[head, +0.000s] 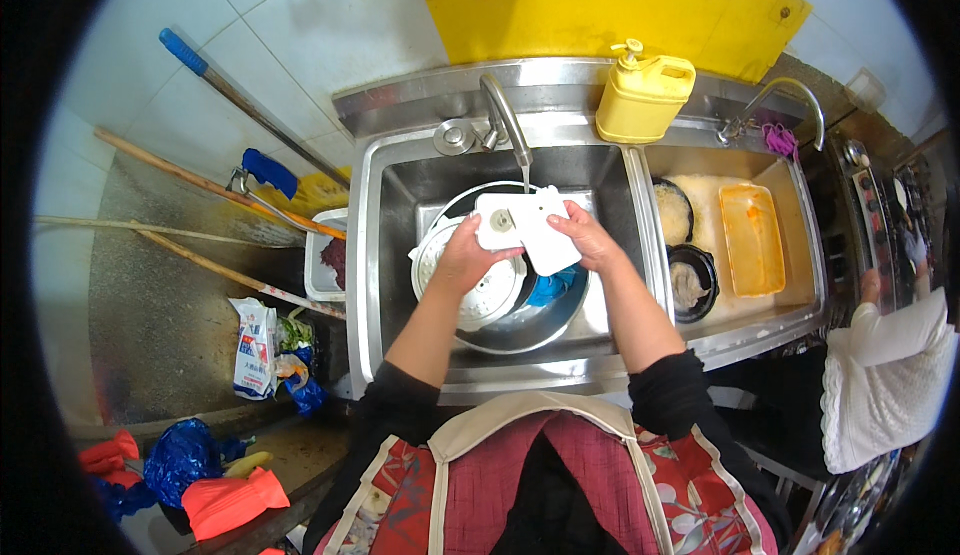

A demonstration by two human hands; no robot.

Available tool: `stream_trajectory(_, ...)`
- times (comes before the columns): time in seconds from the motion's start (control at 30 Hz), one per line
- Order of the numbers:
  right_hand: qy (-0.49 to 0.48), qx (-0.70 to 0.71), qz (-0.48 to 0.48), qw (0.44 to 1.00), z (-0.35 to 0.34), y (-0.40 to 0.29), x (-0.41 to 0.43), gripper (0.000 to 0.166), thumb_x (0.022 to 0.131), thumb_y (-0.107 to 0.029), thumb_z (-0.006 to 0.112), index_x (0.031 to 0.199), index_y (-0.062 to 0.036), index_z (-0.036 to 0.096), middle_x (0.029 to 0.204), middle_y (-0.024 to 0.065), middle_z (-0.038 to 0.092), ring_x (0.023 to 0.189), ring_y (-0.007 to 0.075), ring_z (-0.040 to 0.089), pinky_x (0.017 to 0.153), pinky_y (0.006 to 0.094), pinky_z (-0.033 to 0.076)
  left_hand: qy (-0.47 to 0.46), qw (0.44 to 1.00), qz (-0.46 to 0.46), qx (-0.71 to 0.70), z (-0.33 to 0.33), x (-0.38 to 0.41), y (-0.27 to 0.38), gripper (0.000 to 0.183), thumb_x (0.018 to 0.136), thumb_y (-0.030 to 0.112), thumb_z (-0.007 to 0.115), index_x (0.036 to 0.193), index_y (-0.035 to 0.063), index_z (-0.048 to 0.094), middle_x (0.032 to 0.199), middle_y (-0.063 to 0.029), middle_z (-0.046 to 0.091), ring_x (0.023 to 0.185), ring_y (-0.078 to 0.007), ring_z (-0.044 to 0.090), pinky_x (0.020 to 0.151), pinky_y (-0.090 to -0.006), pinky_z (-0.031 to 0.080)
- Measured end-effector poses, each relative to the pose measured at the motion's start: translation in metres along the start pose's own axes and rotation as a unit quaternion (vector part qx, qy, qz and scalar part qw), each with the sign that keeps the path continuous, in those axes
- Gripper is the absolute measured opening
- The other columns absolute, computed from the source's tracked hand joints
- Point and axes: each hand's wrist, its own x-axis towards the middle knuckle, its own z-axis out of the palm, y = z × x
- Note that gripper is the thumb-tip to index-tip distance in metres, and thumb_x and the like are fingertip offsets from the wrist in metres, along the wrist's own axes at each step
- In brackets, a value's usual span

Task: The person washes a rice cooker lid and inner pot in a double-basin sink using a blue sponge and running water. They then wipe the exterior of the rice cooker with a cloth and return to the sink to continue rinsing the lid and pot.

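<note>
My left hand grips a white plastic piece with a round hub on its face. In my right hand is another white plastic piece, flat with a small hole, overlapping the first. A thin stream of water falls from the curved metal tap behind them. Below, a round metal basin stands in the left bowl of the steel sink. Inside the basin lie a white round plastic part with small holes and something blue, partly hidden by my hands.
A yellow pump jug stands behind the sink divider. Foamy water fills the right bowl, with an orange-stained tray and a black pot. Long handles lean at left. Another person's white sleeve is at right.
</note>
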Motion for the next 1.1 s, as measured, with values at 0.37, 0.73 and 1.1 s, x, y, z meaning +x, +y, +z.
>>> stream_trajectory(0.37, -0.087, -0.267, 0.007, 0.96, 0.016, -0.024, 0.023, 0.042, 0.081, -0.019, 0.066, 0.118, -0.0027, 0.053, 0.105, 0.0077, 0.062, 0.095, 0.0169, 0.059, 0.084, 0.0298, 0.047, -0.151, 0.945, -0.286, 0.053, -0.017, -0.003, 0.012, 0.056, 0.078, 0.016, 0.051, 0.129, -0.0005, 0.039, 0.118, -0.0228, 0.054, 0.105, -0.041, 0.056, 0.091, -0.0555, 0.044)
stream_trajectory(0.73, -0.038, -0.509, -0.148, 0.847, 0.036, -0.002, 0.02, 0.077, 0.068, -0.035, 0.071, 0.129, -0.0044, 0.036, 0.12, 0.0193, 0.05, 0.111, 0.0326, 0.05, 0.094, 0.039, 0.041, -0.015, 0.995, -0.087, -0.039, -0.017, 0.011, -0.02, 0.05, 0.076, 0.017, 0.051, 0.122, -0.0021, 0.045, 0.112, -0.016, 0.057, 0.104, -0.0305, 0.056, 0.093, -0.0468, 0.045)
stream_trajectory(1.1, -0.131, 0.286, 0.065, 0.947, 0.044, -0.017, 0.018, 0.07, 0.077, -0.04, 0.054, 0.131, 0.0017, 0.039, 0.127, 0.0249, 0.047, 0.115, 0.0373, 0.05, 0.095, 0.0474, 0.043, 0.042, 0.993, 0.013, -0.106, -0.021, -0.008, 0.015, 0.052, 0.09, 0.042, 0.039, 0.122, 0.0028, 0.047, 0.109, -0.0162, 0.059, 0.095, -0.0283, 0.06, 0.088, -0.0516, 0.047)
